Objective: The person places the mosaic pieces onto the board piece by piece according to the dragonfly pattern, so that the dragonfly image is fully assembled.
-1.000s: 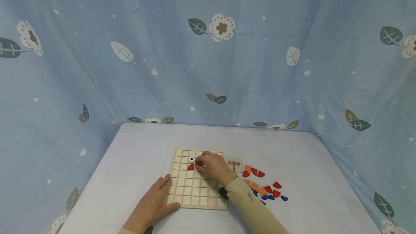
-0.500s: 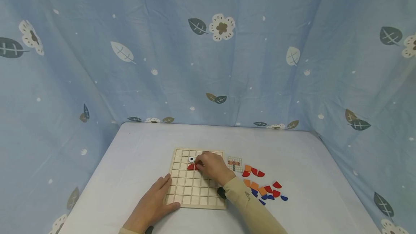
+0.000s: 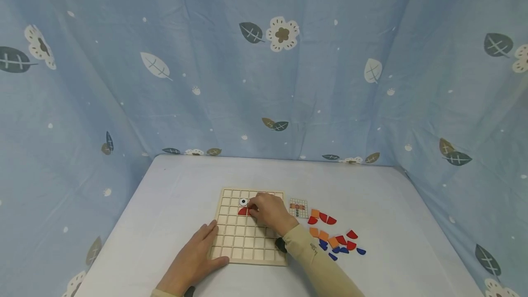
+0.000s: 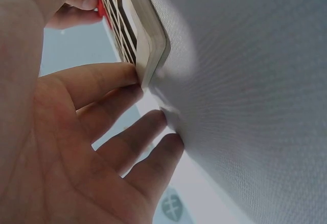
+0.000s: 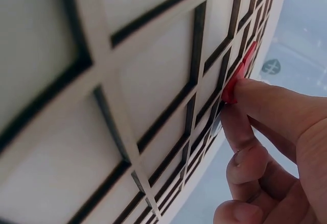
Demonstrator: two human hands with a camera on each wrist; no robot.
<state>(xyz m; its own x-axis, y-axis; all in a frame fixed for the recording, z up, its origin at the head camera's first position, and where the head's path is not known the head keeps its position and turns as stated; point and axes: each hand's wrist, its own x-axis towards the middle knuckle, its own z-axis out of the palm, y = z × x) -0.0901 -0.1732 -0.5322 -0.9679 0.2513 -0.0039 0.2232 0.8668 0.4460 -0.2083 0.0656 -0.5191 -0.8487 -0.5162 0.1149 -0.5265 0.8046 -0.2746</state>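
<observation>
A wooden grid board (image 3: 238, 242) lies on the table. My left hand (image 3: 194, 253) rests along its left edge, fingers extended; in the left wrist view the fingertips touch the board's corner (image 4: 156, 43) and the tabletop. My right hand (image 3: 271, 213) reaches over the upper grid. Thumb and fingers pinch a red quarter-circle tile (image 5: 232, 87) at a cell, right beside another red quarter-circle tile (image 3: 242, 211). Above that one sits a white tile with a black dot (image 3: 244, 202). The right hand hides part of the upper right grid in the head view.
Right of the board lies a small pattern card (image 3: 303, 202). Beyond it are scattered loose tiles: orange squares (image 3: 323, 235), red quarter-circles (image 3: 351, 245) and blue pieces (image 3: 360, 251). A patterned blue curtain (image 3: 264, 81) surrounds the white table (image 3: 181, 187).
My right hand has brought the red tile down beside the other red tile, shifting slightly left, and then stayed there. My left hand has not moved.
</observation>
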